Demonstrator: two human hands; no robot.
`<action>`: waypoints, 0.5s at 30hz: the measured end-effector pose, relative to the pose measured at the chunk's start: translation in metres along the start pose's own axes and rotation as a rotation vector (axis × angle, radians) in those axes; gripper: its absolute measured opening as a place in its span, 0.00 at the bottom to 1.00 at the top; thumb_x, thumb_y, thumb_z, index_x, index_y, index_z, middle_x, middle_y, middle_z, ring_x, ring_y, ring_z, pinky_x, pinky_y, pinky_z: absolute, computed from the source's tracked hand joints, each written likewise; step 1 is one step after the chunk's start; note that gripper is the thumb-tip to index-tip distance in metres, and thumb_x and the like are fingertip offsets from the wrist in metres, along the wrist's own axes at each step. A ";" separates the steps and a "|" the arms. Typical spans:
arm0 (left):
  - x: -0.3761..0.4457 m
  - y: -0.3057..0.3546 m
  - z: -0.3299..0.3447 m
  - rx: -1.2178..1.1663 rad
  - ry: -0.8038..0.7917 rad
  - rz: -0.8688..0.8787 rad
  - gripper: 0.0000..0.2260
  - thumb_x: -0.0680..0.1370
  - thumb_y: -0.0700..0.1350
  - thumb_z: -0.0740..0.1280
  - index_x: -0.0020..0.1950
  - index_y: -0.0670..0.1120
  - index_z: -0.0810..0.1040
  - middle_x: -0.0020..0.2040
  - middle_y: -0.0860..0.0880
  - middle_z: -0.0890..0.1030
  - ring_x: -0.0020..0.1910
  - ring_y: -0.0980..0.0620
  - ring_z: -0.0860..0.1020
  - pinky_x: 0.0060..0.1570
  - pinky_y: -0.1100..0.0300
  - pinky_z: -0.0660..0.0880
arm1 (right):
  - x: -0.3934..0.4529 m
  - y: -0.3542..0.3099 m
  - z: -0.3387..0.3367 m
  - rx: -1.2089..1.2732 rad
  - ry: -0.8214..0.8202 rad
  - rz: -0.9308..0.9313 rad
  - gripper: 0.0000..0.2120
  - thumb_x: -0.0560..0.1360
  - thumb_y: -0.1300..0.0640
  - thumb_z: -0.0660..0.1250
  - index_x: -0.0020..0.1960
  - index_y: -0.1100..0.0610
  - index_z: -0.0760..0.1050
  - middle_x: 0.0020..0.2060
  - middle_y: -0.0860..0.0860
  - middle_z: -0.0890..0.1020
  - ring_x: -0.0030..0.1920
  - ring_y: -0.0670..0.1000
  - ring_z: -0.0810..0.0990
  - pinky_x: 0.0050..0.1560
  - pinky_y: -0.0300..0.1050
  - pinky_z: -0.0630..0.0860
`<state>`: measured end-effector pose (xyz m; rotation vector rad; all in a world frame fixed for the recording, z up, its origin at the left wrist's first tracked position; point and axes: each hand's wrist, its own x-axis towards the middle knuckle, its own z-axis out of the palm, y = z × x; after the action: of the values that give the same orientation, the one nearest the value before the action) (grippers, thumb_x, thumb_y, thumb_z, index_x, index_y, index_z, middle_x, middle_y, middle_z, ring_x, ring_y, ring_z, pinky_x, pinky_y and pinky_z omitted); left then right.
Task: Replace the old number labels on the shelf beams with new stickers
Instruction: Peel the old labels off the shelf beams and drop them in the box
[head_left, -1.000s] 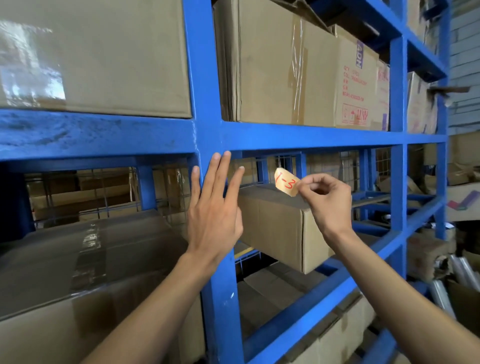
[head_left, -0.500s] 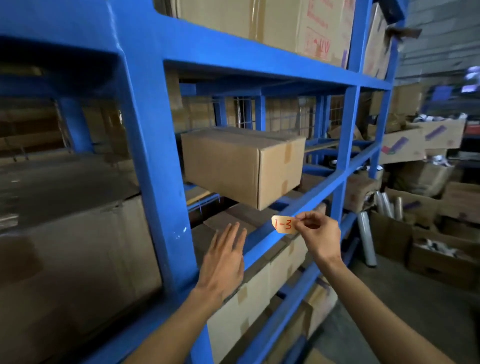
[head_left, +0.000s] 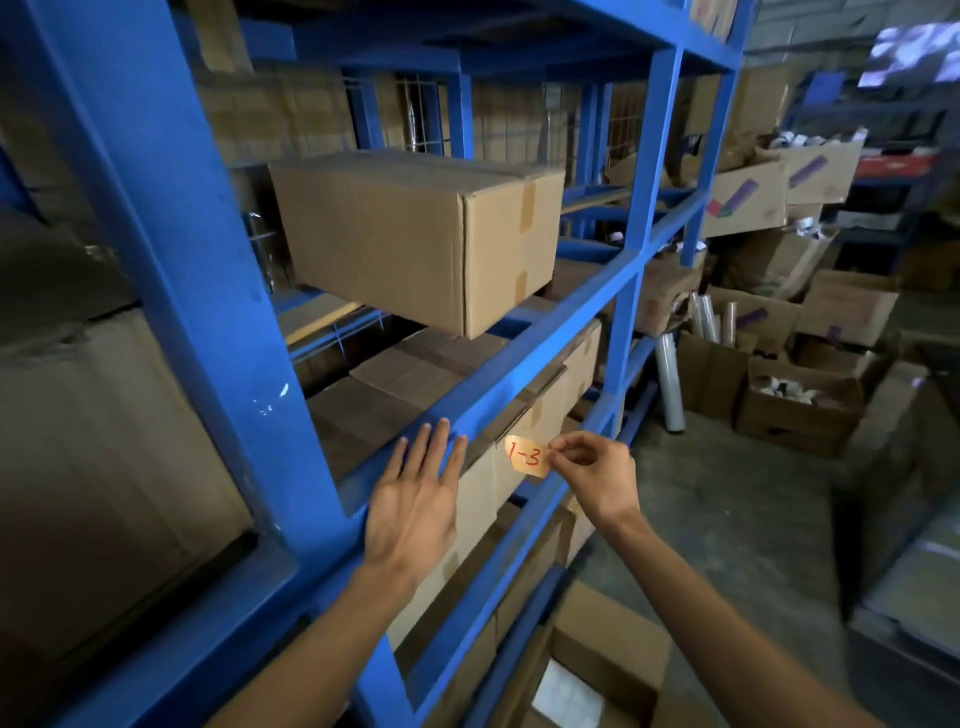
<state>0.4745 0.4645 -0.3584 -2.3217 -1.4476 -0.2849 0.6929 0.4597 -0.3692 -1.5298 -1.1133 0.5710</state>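
Warehouse aisle, blue shelf beam (head_left: 540, 338) under cardboard box (head_left: 415, 234). Left hand (head_left: 413, 499) flat, fingers straight, against beam. Right hand (head_left: 597, 470) pinches sticker (head_left: 527, 457) — "1-3" in red — just beside beam.

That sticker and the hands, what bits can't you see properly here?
- Head view: the sticker's right edge is hidden by the pinching right hand.
- Its sticky back faces away.
- The beam beneath the left hand is covered, so any old label there is hidden.
- The top right is blurred.
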 end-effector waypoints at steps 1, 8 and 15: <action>-0.001 0.004 0.003 0.004 0.021 0.014 0.33 0.76 0.46 0.67 0.79 0.45 0.61 0.81 0.42 0.59 0.79 0.43 0.59 0.78 0.45 0.55 | -0.001 0.006 0.000 -0.014 -0.005 0.015 0.06 0.71 0.63 0.75 0.39 0.53 0.82 0.35 0.48 0.85 0.38 0.45 0.84 0.40 0.32 0.78; -0.026 0.036 0.088 -0.136 -0.208 0.118 0.32 0.79 0.46 0.61 0.82 0.48 0.52 0.82 0.42 0.49 0.81 0.43 0.48 0.79 0.42 0.40 | -0.026 0.091 -0.007 -0.104 0.018 0.236 0.09 0.68 0.62 0.76 0.36 0.49 0.81 0.30 0.46 0.84 0.33 0.40 0.81 0.39 0.33 0.76; -0.061 0.067 0.204 -0.239 -0.497 0.123 0.31 0.81 0.48 0.58 0.82 0.49 0.49 0.83 0.43 0.50 0.81 0.44 0.48 0.78 0.46 0.46 | -0.083 0.216 -0.014 -0.225 0.043 0.562 0.08 0.69 0.61 0.72 0.35 0.49 0.81 0.30 0.41 0.82 0.35 0.40 0.79 0.35 0.26 0.70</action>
<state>0.5011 0.4755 -0.5796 -2.8033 -1.5429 0.1812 0.7420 0.3903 -0.5850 -2.0599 -0.7221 0.8021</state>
